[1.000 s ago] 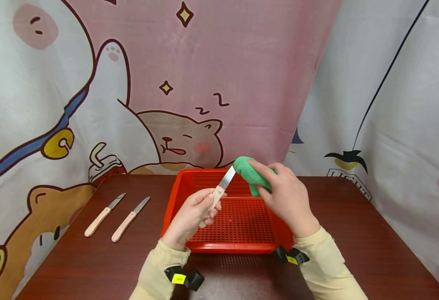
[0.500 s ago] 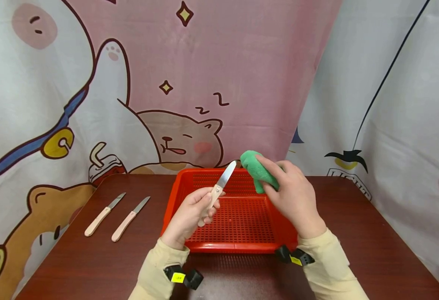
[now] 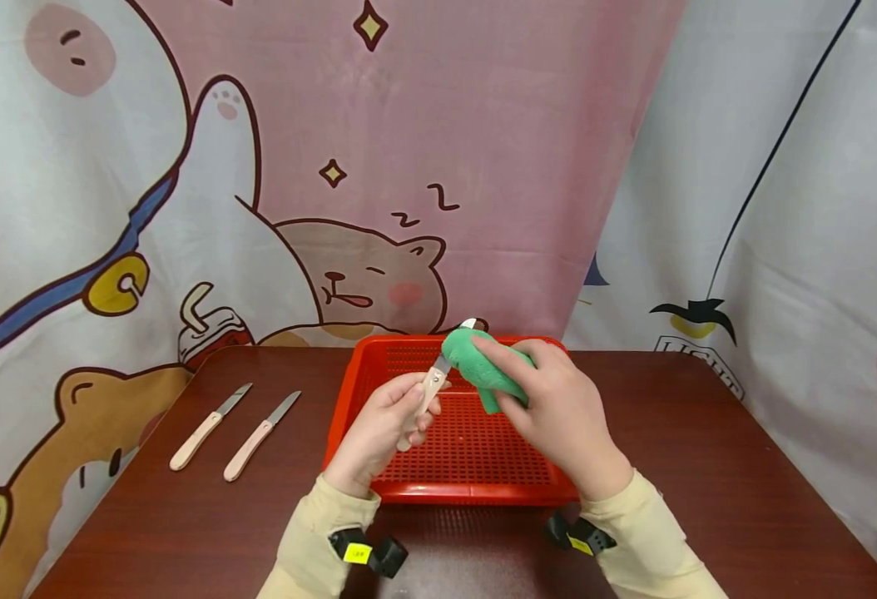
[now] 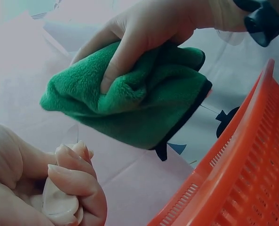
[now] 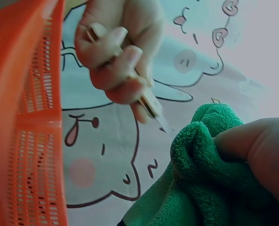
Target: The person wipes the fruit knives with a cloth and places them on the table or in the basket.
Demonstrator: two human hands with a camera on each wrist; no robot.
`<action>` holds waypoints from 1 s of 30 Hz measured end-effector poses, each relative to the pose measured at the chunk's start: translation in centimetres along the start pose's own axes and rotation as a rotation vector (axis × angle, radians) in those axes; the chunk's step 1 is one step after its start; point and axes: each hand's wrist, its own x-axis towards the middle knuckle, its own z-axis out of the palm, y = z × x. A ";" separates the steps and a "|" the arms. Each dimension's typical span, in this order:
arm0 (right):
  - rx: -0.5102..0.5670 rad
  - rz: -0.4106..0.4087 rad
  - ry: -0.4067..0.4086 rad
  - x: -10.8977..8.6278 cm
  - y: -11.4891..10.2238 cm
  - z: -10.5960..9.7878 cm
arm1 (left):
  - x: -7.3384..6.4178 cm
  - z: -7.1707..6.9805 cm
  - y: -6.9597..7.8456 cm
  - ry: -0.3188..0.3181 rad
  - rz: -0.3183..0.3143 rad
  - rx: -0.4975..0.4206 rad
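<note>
My left hand [image 3: 386,424] grips a small knife by its pale wooden handle [image 3: 430,391], blade pointing up and to the right. A folded green cloth [image 3: 479,362] covers most of that blade, leaving the tip [image 3: 468,323] and a short stretch near the handle showing. My right hand [image 3: 558,408] pinches the cloth between thumb and fingers. In the left wrist view the fluffy cloth [image 4: 130,101] has a dark edging, and the curled left fingers [image 4: 80,181] wrap the handle's end. The right wrist view shows the blade running into the cloth [image 5: 200,150].
A red perforated plastic basket [image 3: 476,492] stands on the dark brown table [image 3: 708,499] beneath both hands. Two more knives lie side by side at left, one knife [image 3: 210,426] farther out and another knife [image 3: 261,437] nearer the basket. A cartoon-printed curtain [image 3: 513,166] hangs behind the table.
The right hand with the cloth first moved right, off the blade tip, baring the whole blade, then came back left and down over the blade. The left hand and knife stayed nearly still.
</note>
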 end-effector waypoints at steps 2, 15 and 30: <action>-0.002 -0.015 -0.013 -0.1 -0.3 0.3 | 0.0 -0.1 0.0 -0.002 0.000 0.009; -0.015 -0.044 -0.105 -0.3 -1.2 1.3 | 0.0 0.1 -0.1 -0.012 0.011 0.032; -0.028 -0.012 -0.116 0.2 -0.8 1.3 | -0.1 0.0 0.0 -0.032 0.003 -0.012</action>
